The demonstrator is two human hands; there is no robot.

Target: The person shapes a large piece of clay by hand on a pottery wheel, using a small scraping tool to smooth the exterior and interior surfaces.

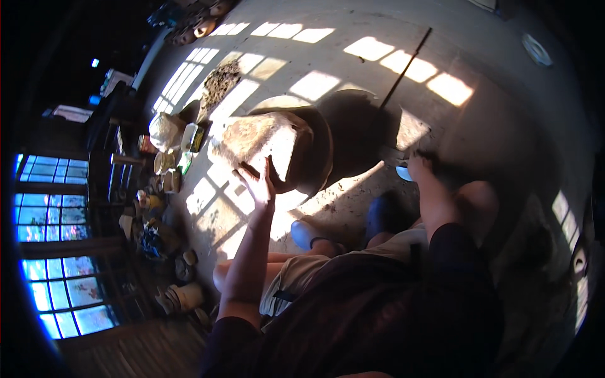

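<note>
Currently have left hand (257, 186) at near side of big rough tan block (258, 135), with fingers spread well apart and gripping nothing; can't confirm contact. See block mid-scene on round disc (322, 148), sunlit on top, dark toward the right. Have right hand (417, 167) off to the right, well apart from block, in shadow; can't tell how far closed or on what. See small pale bluish thing (404, 173) just beside it, can't identify. See crumbly brown heap (220, 82) on floor (391, 25) far left of block, white bag (165, 131) and jar (165, 162) to the left, blue-grey footwear (304, 234) near
</note>
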